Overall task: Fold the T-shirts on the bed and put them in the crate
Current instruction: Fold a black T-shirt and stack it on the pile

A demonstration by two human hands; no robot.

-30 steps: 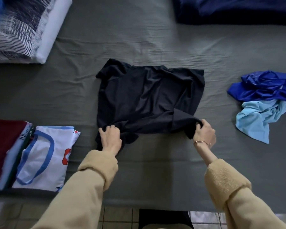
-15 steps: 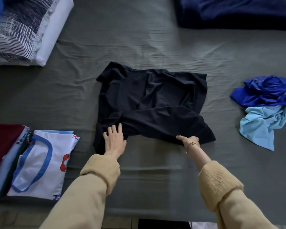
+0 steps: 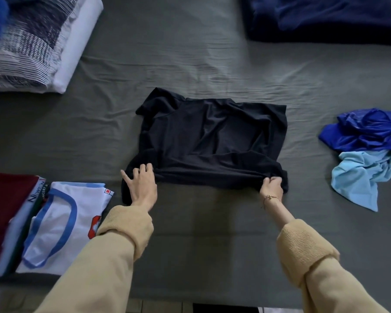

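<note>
Your left hand [image 3: 142, 188] lies flat on the near left corner of the black T-shirt [image 3: 212, 141], fingers spread and straight, pressing the cloth to the bed sheet [image 3: 212, 245]. Your right hand [image 3: 271, 188] is curled round the shirt's near right corner, bunching the fabric in its grip; a thin bracelet [image 3: 270, 197] circles that wrist. Both arms wear tan knit sleeves [image 3: 113, 245] with rolled cuffs.

The black shirt is smooth, slightly glossy, partly folded into a rough rectangle at mid-bed, its near edge doubled over and creased, the far left corner rumpled. The grey sheet beneath is matte and wrinkled.

At the bed's near left edge sits a pile of folded shirts, a white one with blue trim [image 3: 61, 224] beside a maroon one [image 3: 7, 211]. Well to the right lie crumpled royal-blue [image 3: 366, 129] and pale-blue [image 3: 361, 175] garments. Bare sheet separates the black shirt from both groups.
</note>
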